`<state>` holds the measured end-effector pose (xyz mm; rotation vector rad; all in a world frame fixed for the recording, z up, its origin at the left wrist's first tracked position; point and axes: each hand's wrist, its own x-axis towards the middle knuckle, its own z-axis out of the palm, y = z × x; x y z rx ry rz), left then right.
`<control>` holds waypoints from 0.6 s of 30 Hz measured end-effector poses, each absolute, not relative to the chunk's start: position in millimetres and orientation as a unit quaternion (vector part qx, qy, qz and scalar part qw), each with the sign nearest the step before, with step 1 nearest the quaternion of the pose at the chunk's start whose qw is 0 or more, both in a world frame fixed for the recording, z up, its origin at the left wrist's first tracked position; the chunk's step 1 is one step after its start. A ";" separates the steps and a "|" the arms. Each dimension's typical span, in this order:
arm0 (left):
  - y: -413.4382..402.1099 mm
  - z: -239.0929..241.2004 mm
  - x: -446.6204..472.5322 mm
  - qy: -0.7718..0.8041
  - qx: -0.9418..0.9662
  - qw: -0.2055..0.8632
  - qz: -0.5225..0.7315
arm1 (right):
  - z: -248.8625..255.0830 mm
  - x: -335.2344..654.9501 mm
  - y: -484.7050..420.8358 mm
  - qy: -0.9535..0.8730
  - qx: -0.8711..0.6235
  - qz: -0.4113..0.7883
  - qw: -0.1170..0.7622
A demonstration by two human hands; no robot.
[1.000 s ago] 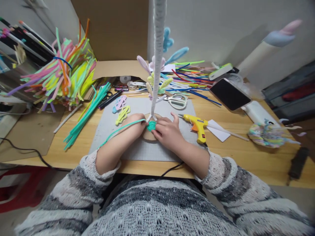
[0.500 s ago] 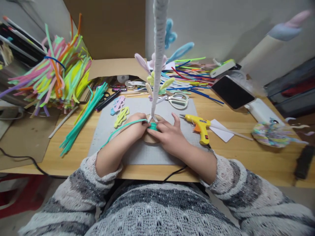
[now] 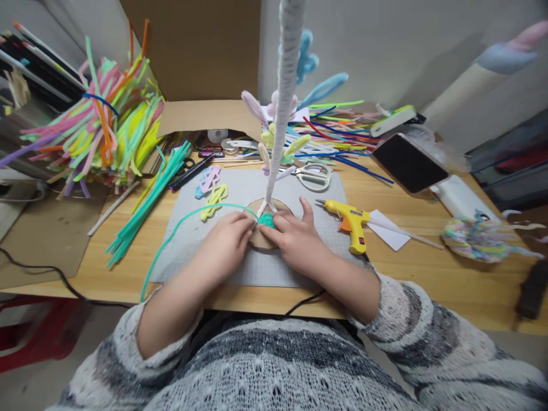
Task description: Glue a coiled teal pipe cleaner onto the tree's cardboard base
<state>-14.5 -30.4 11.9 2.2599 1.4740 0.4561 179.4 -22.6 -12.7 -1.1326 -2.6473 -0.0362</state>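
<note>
A teal pipe cleaner is wound into a flat coil (image 3: 266,221) on a round cardboard base (image 3: 265,245), at the foot of a white wrapped stem (image 3: 280,114). My right hand (image 3: 297,237) presses its fingertips against the coil's right side, one finger sticking up. My left hand (image 3: 229,240) is at the coil's left edge, fingers pinched together by the pipe cleaner's loose strand (image 3: 184,218), which arcs leftward to the table edge. The stem carries pastel loops and a blue flower (image 3: 307,57). The left fingertips are partly hidden.
A yellow glue gun (image 3: 353,220) lies right of the grey mat (image 3: 184,257), with scissors (image 3: 314,177) behind. Teal pipe cleaners (image 3: 149,205) and yellow pipe-cleaner shapes (image 3: 214,201) lie left. A phone (image 3: 410,162) rests at the right.
My left hand has shifted down and left, and the loose teal strand now arcs above it instead of lying across the wrist. The right hand stays on the coil.
</note>
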 end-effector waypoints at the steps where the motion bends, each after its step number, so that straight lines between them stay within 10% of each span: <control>1: -37.9 7.8 -14.1 0.523 0.814 0.186 0.173 | -12.5 179.5 -22.8 -0.912 -0.390 -0.012 0.128; 18: -68.1 -18.1 -0.4 0.547 0.810 0.095 0.187 | -12.2 181.5 -25.8 -0.912 -0.389 -0.016 0.129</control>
